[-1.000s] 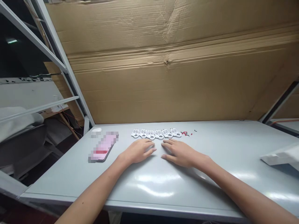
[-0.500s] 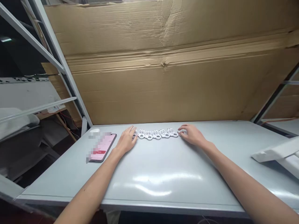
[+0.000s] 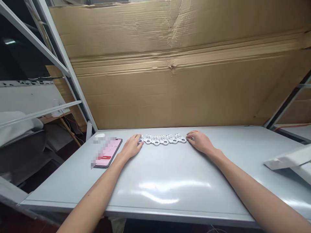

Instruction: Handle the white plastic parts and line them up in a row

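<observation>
Several small white parts with round holes [image 3: 163, 140] lie side by side in a row on the grey table [image 3: 165, 168]. At the row's left end, my left hand [image 3: 132, 145] rests with its fingers around the leftmost part [image 3: 140, 139], which is partly hidden by them. My right hand [image 3: 198, 141] lies at the other end, fingers curled and thumb near the index finger, beside the rightmost part [image 3: 180, 138]. Whether something small is between those right fingertips is too small to tell.
A phone with a pink screen [image 3: 108, 153] lies left of my left hand, with a white object [image 3: 99, 135] behind it. White folded pieces [image 3: 289, 158] lie at the right. A cardboard wall [image 3: 170, 97] rises behind the table, beside a metal frame [image 3: 73, 77].
The view has shifted slightly. The fingers of my right hand have drawn a little closer together; my left hand stays at the row's left end.
</observation>
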The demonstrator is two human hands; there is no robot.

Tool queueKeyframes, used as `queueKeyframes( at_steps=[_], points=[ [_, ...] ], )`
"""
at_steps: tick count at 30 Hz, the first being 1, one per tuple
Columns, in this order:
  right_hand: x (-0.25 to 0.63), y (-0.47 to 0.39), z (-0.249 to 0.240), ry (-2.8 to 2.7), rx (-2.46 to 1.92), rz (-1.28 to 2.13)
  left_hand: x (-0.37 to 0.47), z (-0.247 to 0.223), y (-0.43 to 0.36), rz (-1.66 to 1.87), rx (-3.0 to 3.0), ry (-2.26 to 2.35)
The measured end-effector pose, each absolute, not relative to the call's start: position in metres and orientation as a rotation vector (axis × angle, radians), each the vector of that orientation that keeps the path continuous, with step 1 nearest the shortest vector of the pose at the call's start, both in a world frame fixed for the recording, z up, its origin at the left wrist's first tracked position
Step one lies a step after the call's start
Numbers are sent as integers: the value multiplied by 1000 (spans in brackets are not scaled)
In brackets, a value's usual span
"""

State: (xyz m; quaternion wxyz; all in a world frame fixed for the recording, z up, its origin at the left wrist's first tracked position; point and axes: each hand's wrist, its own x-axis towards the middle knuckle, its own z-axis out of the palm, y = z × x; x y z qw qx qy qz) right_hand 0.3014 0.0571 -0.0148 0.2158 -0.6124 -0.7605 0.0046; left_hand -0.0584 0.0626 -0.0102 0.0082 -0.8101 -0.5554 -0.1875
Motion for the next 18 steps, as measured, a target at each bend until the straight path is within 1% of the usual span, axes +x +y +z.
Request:
queueKeyframes(
  at_steps=[4, 8, 10, 13, 16, 18],
  points=[
    [301, 57, -17, -2085, -1657, 9, -57, -8, 62, -631, -2482, -1750],
    [296, 55, -12, -1871, -1625, 56, -50, 1, 55, -749, -2431, -1736],
    [290, 52, -5, -1728, -1534, 188, -43, 7, 47, -801, -2453, -1693],
    [273, 46, 5, -1561, -1333, 438, -28, 12, 32, -939, -2647, -1438],
    [251, 37, 10, -1451, -1171, 725, -12, 11, 18, -892, -2799, -1241],
    [238, 30, 8, -1395, -1126, 970, -4, 7, 12, -807, -2867, -1196]
  ],
)
